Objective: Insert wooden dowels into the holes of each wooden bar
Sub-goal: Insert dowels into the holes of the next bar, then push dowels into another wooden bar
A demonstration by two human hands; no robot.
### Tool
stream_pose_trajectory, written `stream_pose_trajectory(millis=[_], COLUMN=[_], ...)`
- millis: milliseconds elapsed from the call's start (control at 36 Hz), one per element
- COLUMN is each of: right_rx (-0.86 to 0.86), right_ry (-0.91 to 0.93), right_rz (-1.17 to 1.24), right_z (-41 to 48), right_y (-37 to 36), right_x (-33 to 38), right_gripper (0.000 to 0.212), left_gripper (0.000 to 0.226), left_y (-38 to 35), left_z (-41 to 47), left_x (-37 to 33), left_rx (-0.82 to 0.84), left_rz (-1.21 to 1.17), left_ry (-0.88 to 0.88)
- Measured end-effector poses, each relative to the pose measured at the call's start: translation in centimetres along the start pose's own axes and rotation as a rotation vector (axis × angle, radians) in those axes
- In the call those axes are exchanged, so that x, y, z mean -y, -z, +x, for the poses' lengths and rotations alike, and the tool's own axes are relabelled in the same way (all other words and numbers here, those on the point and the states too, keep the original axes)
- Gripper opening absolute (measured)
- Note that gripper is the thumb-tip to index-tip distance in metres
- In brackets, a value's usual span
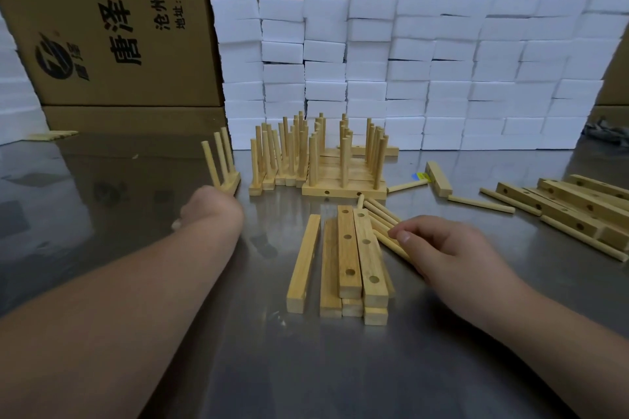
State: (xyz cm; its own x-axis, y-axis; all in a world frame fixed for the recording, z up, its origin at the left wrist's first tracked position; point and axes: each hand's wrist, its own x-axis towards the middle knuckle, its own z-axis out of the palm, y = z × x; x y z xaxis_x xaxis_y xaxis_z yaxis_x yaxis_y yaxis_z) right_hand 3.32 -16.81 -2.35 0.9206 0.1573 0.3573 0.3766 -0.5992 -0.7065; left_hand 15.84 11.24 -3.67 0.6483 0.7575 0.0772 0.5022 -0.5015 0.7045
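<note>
My left hand (207, 209) reaches to the far left and holds a tilted wooden bar with three dowels (223, 163) standing in it; its fingers are mostly hidden behind the wrist. My right hand (442, 250) lies on a small bunch of loose dowels (379, 216), fingers curled over them and thumb against one. Just left of it lies a stack of empty bars (350, 258) with holes facing up. Behind, several finished bars with upright dowels (306, 160) stand packed together.
The steel table (306, 367) also bears a pile of bars and dowels (578, 211) at the right, a single dowel (480, 204) and a small wooden mallet (439, 177). A wall of white foam blocks (408, 71) and cardboard boxes (119, 27) close the back.
</note>
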Motion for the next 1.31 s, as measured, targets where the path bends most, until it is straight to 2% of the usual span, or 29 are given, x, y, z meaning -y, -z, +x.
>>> stream_pose_trajectory(millis=[139, 306, 417, 500, 667, 861, 972, 1139, 1222, 1306], right_rx=[0.005, 0.018, -0.025, -0.052, -0.023, -0.006, -0.003, -0.065, -0.081, -0.095], right_ry=[-0.003, 0.027, 0.073, 0.098, 0.084, 0.079, 0.073, -0.006, -0.039, -0.059], right_rz=[0.006, 0.040, 0.044, 0.043, 0.025, 0.018, -0.004, -0.042, -0.068, -0.080], right_z=[0.2, 0.3, 0.2, 0.2, 0.3, 0.4, 0.4, 0.7, 0.9, 1.1], right_y=[0.0, -0.3, -0.3, -0.3, -0.3, -0.5, -0.5, 0.1, 0.1, 0.0], right_x=[-0.5, -0.5, -0.3, -0.1, -0.1, -0.1, -0.1, -0.6, -0.7, -0.7], right_gripper=[0.019, 0.020, 0.020, 0.030, 0.025, 0.029, 0.024, 0.020, 0.023, 0.023], left_gripper=[0.029, 0.029, 0.031, 0.035, 0.039, 0.038, 0.041, 0.042, 0.032, 0.020], left_y=[-0.9, -2.0, -2.7, -3.1, -3.2, -3.2, -2.9, -0.9, -0.2, 0.3], left_z=[1.9, 4.0, 5.0, 5.5, 5.9, 5.4, 4.6, 2.2, -0.1, -3.1], left_x=[-0.7, -2.0, -2.4, -2.7, -3.2, -3.5, -3.3, -1.9, -1.5, -1.2], left_rx=[-0.002, 0.070, 0.101, 0.133, 0.181, 0.212, 0.194, -0.066, -0.061, 0.014], left_rz=[0.172, 0.243, 0.235, 0.247, 0.297, 0.307, 0.196, -0.186, -0.250, -0.317], left_ry=[-0.026, -0.084, -0.135, -0.167, -0.196, -0.259, -0.232, -0.165, -0.196, -0.245])
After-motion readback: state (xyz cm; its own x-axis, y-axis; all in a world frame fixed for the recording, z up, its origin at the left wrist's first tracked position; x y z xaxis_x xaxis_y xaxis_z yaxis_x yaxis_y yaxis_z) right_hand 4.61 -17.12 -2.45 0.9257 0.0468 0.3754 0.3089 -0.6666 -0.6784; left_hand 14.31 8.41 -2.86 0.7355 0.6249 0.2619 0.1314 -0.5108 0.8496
